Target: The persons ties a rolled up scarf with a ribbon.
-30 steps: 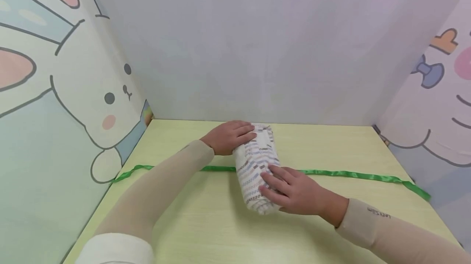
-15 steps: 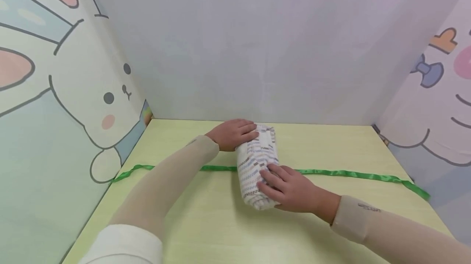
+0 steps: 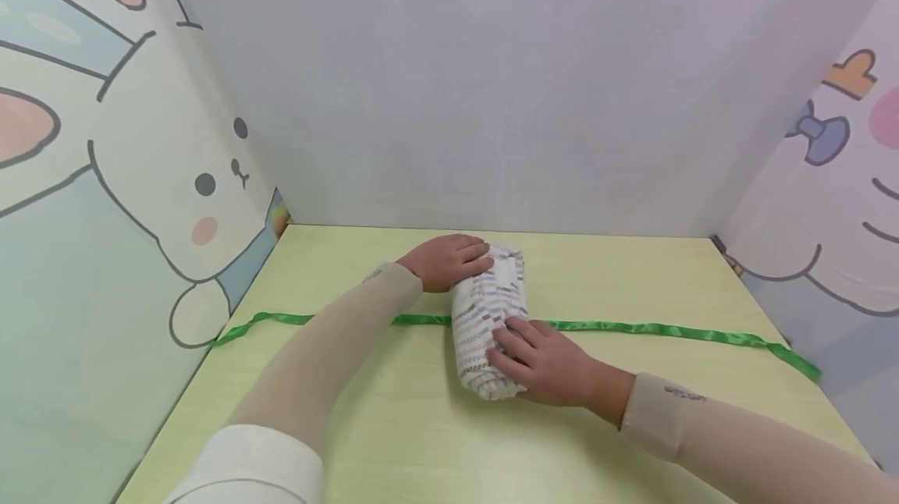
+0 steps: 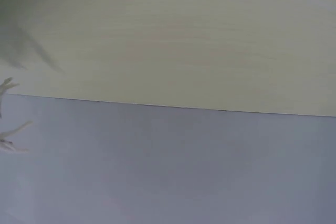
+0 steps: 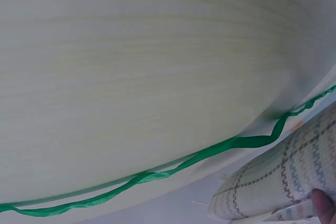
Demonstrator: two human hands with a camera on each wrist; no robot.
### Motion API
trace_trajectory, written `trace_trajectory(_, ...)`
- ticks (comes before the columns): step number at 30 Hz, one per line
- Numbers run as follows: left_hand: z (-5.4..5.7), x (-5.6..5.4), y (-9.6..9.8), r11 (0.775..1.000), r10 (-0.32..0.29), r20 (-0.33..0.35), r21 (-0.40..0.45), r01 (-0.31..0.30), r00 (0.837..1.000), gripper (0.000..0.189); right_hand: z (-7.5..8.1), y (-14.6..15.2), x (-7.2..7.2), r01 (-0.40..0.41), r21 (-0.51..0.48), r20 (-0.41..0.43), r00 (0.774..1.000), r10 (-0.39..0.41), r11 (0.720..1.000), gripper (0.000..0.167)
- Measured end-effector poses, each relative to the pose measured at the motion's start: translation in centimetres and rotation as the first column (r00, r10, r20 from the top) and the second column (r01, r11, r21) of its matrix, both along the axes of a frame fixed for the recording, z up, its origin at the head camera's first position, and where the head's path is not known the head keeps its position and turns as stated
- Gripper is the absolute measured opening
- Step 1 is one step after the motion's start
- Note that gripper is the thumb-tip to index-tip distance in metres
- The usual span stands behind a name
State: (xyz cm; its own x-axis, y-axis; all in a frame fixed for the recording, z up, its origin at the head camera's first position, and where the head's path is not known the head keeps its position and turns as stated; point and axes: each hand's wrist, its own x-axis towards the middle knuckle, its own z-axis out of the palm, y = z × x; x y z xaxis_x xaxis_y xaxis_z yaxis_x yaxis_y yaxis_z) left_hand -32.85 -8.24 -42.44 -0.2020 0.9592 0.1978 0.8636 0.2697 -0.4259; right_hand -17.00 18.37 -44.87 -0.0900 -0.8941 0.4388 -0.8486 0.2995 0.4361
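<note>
Rolled patterned cloth (image 3: 477,336) lies across green ribbon (image 3: 646,328) on pale table (image 3: 407,426), left hand (image 3: 445,262) resting atop far end, right hand (image 3: 544,362) along near end's right side, fingers relaxed over fabric.

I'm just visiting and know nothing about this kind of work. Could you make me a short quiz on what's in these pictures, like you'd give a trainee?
1. Fill in the colour: the ribbon on the table is ____.

2. Multiple choice: which part of the rolled cloth does the left hand touch?
A) The end nearest the person
B) The end farther from the person
C) No part of it

3. True or false: the right hand is clear of the rolled cloth.

Key:
1. Green.
2. B.
3. False; it touches the rolled cloth towards the end nearest the person.
</note>
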Motion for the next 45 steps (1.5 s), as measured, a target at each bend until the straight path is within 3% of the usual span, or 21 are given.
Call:
trace_trajectory(8, -0.9, -0.1, 0.8, 0.995, 0.036, 0.032, -0.089, -0.033, 0.999, 0.049, -1.3, 0.2, 0.1, 0.026, 0.042, -0.002, 1.0, -0.026, 0.999, 0.076)
trace_trajectory(16, -1.1, -0.4, 1.0, 0.991, 0.075, 0.014, -0.116, -0.073, 0.997, 0.05, -1.3, 0.0, -0.3, 0.041, 0.053, 0.023, 0.999, -0.042, 0.998, 0.085)
trace_trajectory(24, -1.3, -0.1, 1.2, 0.973, 0.15, 0.042, -0.186, -0.14, 0.988, 0.057, -1.5, -0.1, -0.6, 0.039, 0.13, 0.058, 0.997, -0.047, 0.991, 0.08)
trace_trajectory(34, -1.8, 0.3, 1.1, 0.965, 0.19, 0.043, -0.193, -0.179, 0.981, 0.058, -1.3, 0.5, -1.1, 0.014, 0.158, 0.08, 0.996, -0.027, 0.987, 0.082)
trace_trajectory(40, -1.6, 0.9, 0.7, 0.95, 0.272, 0.106, -0.185, -0.25, 0.956, 0.068, -1.3, 0.8, -0.6, 0.026, 0.129, 0.105, 0.994, -0.04, 0.991, 0.079)
trace_trajectory(42, -1.3, 1.2, 0.4, 0.942, 0.316, 0.138, -0.158, -0.295, 0.939, 0.072, -1.0, 0.9, -0.4, 0.044, 0.078, 0.144, 0.988, -0.055, 0.996, 0.077)
trace_trajectory(45, -0.7, 1.8, -0.2, 0.92, 0.392, 0.222, -0.093, -0.381, 0.893, 0.083, -0.1, 1.1, -0.3, 0.092, -0.053, 0.214, 0.974, -0.079, 0.994, 0.077)
